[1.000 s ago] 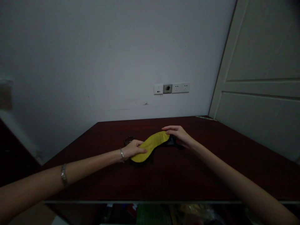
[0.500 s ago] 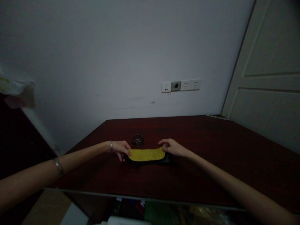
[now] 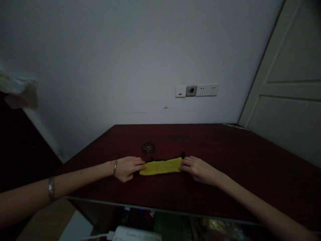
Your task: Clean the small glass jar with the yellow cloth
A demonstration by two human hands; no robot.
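Note:
A yellow, black-edged fabric piece (image 3: 162,166), folded into a long narrow strip, lies flat on the dark red table (image 3: 238,167). My left hand (image 3: 127,167) rests at its left end, fingers curled with the tips on the cloth. My right hand (image 3: 198,168) rests at its right end, fingers stretched low and pressing the edge. Both hands lie on the tabletop. A bracelet sits on my left wrist.
A small round dark object (image 3: 148,147) sits on the table just behind the strip. A white wall with a row of sockets (image 3: 197,90) stands behind, a door (image 3: 288,100) at right. Cluttered items show below the table's near edge (image 3: 155,231).
The yellow piece went from raised and curved between my hands to folded and laid flat on the table. Both hands came down to its ends.

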